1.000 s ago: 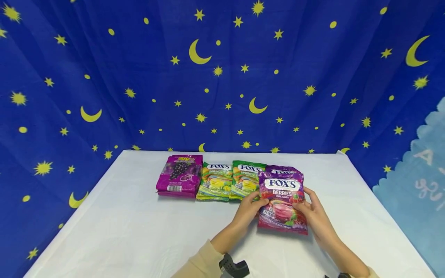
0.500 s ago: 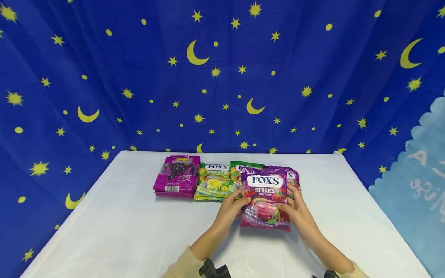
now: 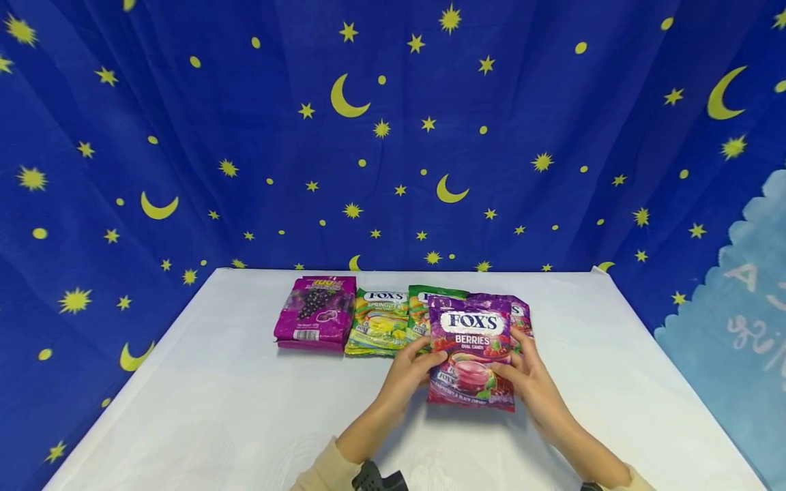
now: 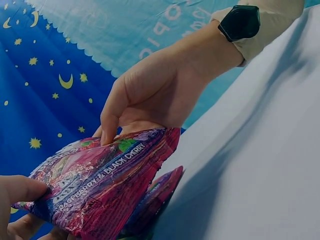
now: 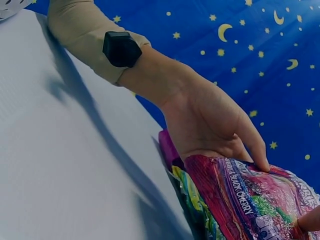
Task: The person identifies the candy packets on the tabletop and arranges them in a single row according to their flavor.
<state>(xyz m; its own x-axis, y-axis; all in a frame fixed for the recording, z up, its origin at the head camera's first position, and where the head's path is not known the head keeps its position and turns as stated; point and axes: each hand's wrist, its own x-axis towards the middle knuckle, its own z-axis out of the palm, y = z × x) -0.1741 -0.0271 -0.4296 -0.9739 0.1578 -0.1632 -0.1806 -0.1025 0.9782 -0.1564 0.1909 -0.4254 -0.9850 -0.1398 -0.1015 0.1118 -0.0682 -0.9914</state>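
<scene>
A purple and red bag of berry candy (image 3: 469,341) is held up by both hands, its printed front towards the head camera. My left hand (image 3: 400,376) grips its left edge with the thumb on the front. The right hand (image 3: 540,392) grips the opposite edge, thumb likewise on the front. In the left wrist view the bag (image 4: 100,185) is tilted, its bottom seam facing the camera. Behind it, partly covered, lie a green candy bag (image 3: 419,315) and another purple berry candy bag (image 3: 522,311).
At the row's left end lies a purple candy bag with grapes on it (image 3: 316,310), beside a green and yellow candy bag (image 3: 377,324). They lie on a white table (image 3: 215,402). A blue star-and-moon cloth (image 3: 276,136) hangs behind.
Both hands have brought the berry candy bag leftwards, from in front of the other purple bag to partly over the right green one. In the last half second it has hardly moved.
</scene>
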